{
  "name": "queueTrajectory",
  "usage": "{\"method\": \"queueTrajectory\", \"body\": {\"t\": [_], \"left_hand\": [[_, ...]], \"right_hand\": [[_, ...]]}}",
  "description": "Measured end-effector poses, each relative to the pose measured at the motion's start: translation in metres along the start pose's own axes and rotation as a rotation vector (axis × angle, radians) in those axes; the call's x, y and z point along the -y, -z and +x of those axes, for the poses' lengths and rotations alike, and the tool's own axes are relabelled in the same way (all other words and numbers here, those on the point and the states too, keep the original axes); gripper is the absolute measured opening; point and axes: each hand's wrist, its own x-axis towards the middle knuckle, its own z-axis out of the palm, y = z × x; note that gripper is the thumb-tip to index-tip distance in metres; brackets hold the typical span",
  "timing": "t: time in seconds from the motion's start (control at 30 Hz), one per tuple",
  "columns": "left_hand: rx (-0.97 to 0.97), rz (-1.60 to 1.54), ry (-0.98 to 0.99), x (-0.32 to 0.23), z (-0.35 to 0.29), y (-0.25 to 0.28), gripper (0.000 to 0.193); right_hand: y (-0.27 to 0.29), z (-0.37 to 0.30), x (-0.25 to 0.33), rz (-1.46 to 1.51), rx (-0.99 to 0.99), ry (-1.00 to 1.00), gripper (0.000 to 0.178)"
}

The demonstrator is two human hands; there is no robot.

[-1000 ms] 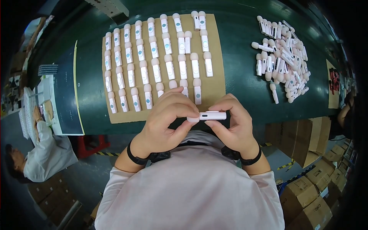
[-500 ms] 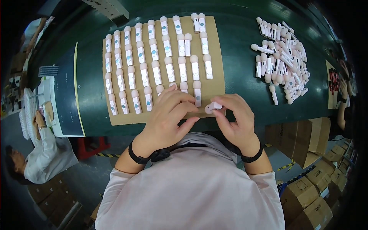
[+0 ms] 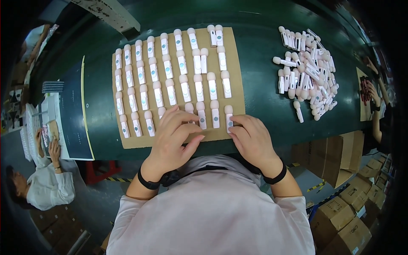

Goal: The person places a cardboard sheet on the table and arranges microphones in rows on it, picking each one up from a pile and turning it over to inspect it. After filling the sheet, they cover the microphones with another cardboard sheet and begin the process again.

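Rows of small pale-pink microphones with round foam heads lie on a cardboard sheet (image 3: 236,85), many with a bluish round spot facing up. At the right end of the nearest row, my right hand (image 3: 255,138) pinches one microphone (image 3: 229,111) between thumb and fingers, its head pointing away from me. My left hand (image 3: 172,138) hovers over the same row, fingers curved and thumb apart, with nothing seen in its grasp. It hides part of some microphones there. Nearest its fingertips is another microphone (image 3: 201,114).
A loose heap of similar microphones (image 3: 308,72) lies on the green table (image 3: 263,85) to the right. A metal post (image 3: 112,17) stands at the far edge. Co-workers sit at left and right. Cardboard boxes (image 3: 340,212) are stacked at lower right.
The microphone in my right hand went from tilted between the fingers to lying lengthwise at the row's right end. My left hand shifted slightly left and down, and the view moved a little.
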Motion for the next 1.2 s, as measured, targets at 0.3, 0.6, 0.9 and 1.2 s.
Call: {"method": "queueTrajectory", "body": {"t": [0.3, 0.6, 0.9, 1.2], "left_hand": [[-0.030, -0.012, -0.002, 0.001, 0.004, 0.004, 0.020], [-0.155, -0.001, 0.067, -0.005, 0.007, 0.040, 0.013], [-0.368, -0.130, 0.160, -0.015, 0.025, 0.070, 0.012], [-0.478, 0.025, 0.163, -0.007, 0.015, 0.090, 0.004]], "right_hand": [[0.012, 0.017, -0.003, -0.013, 0.012, -0.034, 0.025], [0.148, 0.049, -0.013, -0.021, -0.252, -0.020, 0.027], [0.314, 0.156, -0.017, -0.382, -0.574, 0.245, 0.017], [0.373, 0.339, -0.019, -0.803, -0.726, 0.299, 0.018]]}}
